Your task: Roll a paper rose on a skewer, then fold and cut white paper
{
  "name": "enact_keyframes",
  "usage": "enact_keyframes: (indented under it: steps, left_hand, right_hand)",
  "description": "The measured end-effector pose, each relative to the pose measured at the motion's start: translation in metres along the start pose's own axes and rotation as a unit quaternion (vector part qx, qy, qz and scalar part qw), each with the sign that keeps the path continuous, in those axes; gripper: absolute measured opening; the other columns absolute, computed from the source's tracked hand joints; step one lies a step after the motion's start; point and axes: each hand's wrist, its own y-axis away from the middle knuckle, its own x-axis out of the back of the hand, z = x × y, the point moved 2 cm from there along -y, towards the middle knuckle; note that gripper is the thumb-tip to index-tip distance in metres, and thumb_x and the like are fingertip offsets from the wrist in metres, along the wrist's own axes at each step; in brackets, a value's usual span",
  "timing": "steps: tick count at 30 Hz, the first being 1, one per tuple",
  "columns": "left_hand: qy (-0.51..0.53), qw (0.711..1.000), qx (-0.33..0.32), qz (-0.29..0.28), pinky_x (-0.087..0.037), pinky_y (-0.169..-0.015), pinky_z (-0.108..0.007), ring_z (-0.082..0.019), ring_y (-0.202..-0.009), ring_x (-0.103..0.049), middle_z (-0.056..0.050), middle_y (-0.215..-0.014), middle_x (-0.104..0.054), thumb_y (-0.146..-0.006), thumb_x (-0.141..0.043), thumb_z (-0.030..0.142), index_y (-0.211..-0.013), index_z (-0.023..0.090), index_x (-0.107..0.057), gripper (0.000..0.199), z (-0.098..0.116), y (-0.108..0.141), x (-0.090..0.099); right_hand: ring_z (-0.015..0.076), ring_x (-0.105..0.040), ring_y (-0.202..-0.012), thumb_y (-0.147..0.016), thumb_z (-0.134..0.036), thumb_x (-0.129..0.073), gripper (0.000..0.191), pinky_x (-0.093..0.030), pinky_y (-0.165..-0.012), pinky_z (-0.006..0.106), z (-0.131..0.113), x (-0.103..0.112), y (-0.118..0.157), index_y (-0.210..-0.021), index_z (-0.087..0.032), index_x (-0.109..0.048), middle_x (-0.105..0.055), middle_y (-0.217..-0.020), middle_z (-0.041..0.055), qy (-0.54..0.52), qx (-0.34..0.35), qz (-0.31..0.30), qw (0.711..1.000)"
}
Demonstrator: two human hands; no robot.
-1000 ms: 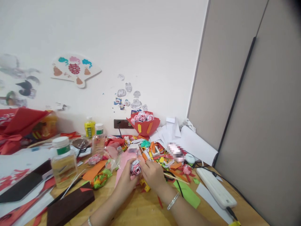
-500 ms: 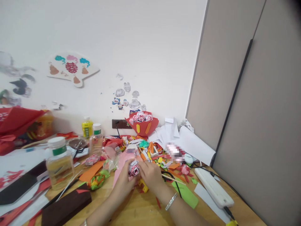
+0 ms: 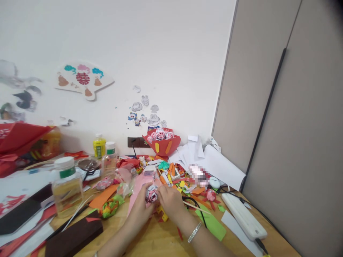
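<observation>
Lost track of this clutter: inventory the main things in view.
crumpled paper rose: one, pink and white, centre
conical paper bouquet: one, red, by white wall
lidded plastic jars: two, clear, left
labelled bottle: one, yellow, near wall
rectangular block: one, dark brown, front left
loose paper scraps: many, multicoloured, middle
curled paper sheet: one, white, back right
long cabled plastic box: one, white, right
folded paper wrap: one, red, far left
fan-shaped board: one, white, wall
character cutouts: several, mostly grey, wall
tall cabinet: one, grey, far right
wooden table: one, tan, beneath
left hand: one, bare, around rose
right hand: one, bare, at rose
</observation>
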Motion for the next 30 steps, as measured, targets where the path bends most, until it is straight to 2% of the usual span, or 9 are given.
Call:
enact_keyframes:
  steps: [11,18,23,30]
  left_hand:
    - [0.002,1.0,0.001,0.012,-0.046,-0.088,-0.041,-0.027,-0.102,-0.058,-0.009,-0.106,-0.064,-0.061,-0.053,0.022,-0.105,0.017,-0.053,0.045,0.002,0.0,0.001]
    - [0.009,1.0,-0.005,0.007,-0.049,-0.082,-0.039,-0.026,-0.094,-0.061,-0.009,-0.1,-0.064,-0.066,-0.056,0.028,-0.107,0.017,-0.052,0.043,0.003,0.001,0.0]
    - [0.005,1.0,0.0,-0.008,-0.052,-0.071,-0.036,-0.023,-0.081,-0.063,-0.006,-0.089,-0.065,-0.067,-0.056,0.03,-0.106,0.017,-0.051,0.041,0.006,0.001,0.0]
    - [0.016,1.0,0.002,-0.006,-0.051,-0.076,-0.038,-0.025,-0.091,-0.061,-0.006,-0.095,-0.064,-0.068,-0.056,0.029,-0.108,0.017,-0.051,0.042,0.002,0.002,-0.001]
  right_hand:
    - [0.0163,-0.058,-0.048,-0.092,-0.025,-0.038,0.02,-0.034,-0.043,0.024,-0.001,0.0,0.001,-0.079,-0.02,-0.053,-0.063,-0.058,0.0031,-0.017,-0.041,-0.015,0.999]
    - [0.0175,-0.059,-0.047,-0.091,-0.022,-0.04,0.017,-0.032,-0.041,0.025,0.001,-0.005,0.001,-0.08,-0.019,-0.053,-0.063,-0.057,0.0028,0.011,-0.035,-0.031,0.999]
    - [0.0173,-0.059,-0.048,-0.09,-0.019,-0.041,0.015,-0.03,-0.041,0.026,0.001,-0.008,0.003,-0.081,-0.019,-0.053,-0.062,-0.056,0.0021,0.026,-0.029,-0.025,0.999]
    - [0.0168,-0.058,-0.047,-0.09,-0.021,-0.043,0.015,-0.029,-0.041,0.026,-0.001,-0.007,0.002,-0.078,-0.019,-0.053,-0.062,-0.056,0.0026,0.038,-0.036,-0.034,0.998]
